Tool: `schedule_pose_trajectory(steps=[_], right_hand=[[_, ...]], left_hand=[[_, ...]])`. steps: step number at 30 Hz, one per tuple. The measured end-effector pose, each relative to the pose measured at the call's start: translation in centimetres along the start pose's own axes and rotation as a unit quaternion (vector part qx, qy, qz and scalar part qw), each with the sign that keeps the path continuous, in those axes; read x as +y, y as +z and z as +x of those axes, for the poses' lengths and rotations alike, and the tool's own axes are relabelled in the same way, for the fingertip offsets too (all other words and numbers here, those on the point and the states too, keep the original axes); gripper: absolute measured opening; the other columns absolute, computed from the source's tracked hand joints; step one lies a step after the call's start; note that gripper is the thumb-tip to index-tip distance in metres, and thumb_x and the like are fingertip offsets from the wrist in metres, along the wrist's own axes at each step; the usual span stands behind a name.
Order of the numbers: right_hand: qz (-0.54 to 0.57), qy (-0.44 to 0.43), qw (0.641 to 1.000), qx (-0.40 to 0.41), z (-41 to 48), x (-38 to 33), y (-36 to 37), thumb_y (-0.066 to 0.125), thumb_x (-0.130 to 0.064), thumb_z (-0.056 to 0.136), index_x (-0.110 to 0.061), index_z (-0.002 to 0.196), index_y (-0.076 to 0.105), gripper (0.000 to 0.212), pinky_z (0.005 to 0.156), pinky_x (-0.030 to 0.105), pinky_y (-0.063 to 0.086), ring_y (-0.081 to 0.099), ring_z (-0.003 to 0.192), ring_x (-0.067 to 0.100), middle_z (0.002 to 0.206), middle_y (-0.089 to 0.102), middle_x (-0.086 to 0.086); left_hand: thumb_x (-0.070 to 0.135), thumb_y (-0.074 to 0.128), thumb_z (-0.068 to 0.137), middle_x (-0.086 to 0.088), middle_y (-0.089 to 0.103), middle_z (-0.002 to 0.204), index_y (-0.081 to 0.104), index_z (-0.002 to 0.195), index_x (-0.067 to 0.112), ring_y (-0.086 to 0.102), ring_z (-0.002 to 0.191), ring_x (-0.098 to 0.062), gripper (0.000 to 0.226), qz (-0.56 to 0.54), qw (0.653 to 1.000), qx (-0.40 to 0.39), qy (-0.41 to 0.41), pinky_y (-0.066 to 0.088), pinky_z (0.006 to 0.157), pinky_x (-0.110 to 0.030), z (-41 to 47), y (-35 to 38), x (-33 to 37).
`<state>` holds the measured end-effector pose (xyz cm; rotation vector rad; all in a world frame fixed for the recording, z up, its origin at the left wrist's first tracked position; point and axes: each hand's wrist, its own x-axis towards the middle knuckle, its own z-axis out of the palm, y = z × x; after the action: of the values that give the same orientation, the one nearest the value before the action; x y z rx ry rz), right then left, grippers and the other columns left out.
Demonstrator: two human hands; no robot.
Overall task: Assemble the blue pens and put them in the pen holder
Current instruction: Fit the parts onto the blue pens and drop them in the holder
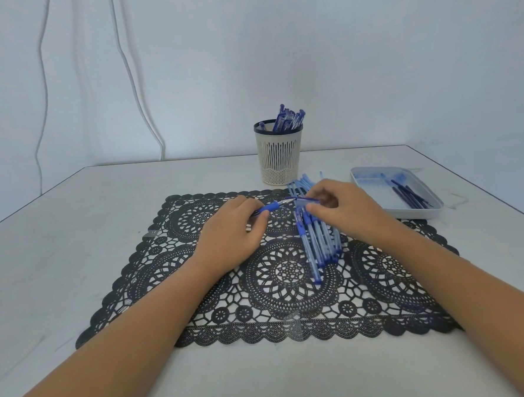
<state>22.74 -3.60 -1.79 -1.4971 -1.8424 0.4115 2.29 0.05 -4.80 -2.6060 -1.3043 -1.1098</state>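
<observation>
Pens (316,244) lie piled on the black mat (154,266). The left hand (232,231) grips one blue pen (269,208); the right hand (347,211) pinches a cap (308,200) at its tip.

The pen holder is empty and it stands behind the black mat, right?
Not quite. The pen holder is not empty: the head view shows blue pens sticking out of its top. It does stand behind the black mat.
</observation>
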Motion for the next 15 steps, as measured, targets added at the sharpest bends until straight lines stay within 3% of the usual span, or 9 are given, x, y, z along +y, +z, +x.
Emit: schedule_pose_trajectory(steps=[8, 15], right_hand=[[0.033, -0.007, 0.999, -0.005, 0.2, 0.0, -0.21, 0.059, -0.026, 0.088, -0.029, 0.095, 0.061, 0.008, 0.065, 0.017, 0.04, 0.055, 0.074, 0.004, 0.084, 0.059, -0.014], [0.036, -0.029, 0.999, -0.017, -0.1, -0.32, 0.44, 0.061, -0.024, 0.088, -0.026, 0.098, 0.068, 0.012, 0.056, 0.011, 0.038, 0.051, 0.06, 0.006, 0.069, 0.061, -0.009]], left_hand=[[0.029, 0.05, 0.093, 0.01, 0.051, 0.082, 0.062, 0.102, 0.015, 0.046, 0.078, -0.007, 0.021, 0.011, 1.0, -0.006, 0.014, 0.038, 0.065, -0.023, 0.02, 0.11, -0.1], [0.039, 0.041, 0.093, 0.008, 0.058, 0.086, 0.063, 0.102, 0.014, 0.047, 0.079, -0.004, 0.034, 0.036, 0.997, -0.012, 0.073, 0.037, 0.063, -0.02, -0.14, 0.12, -0.14]])
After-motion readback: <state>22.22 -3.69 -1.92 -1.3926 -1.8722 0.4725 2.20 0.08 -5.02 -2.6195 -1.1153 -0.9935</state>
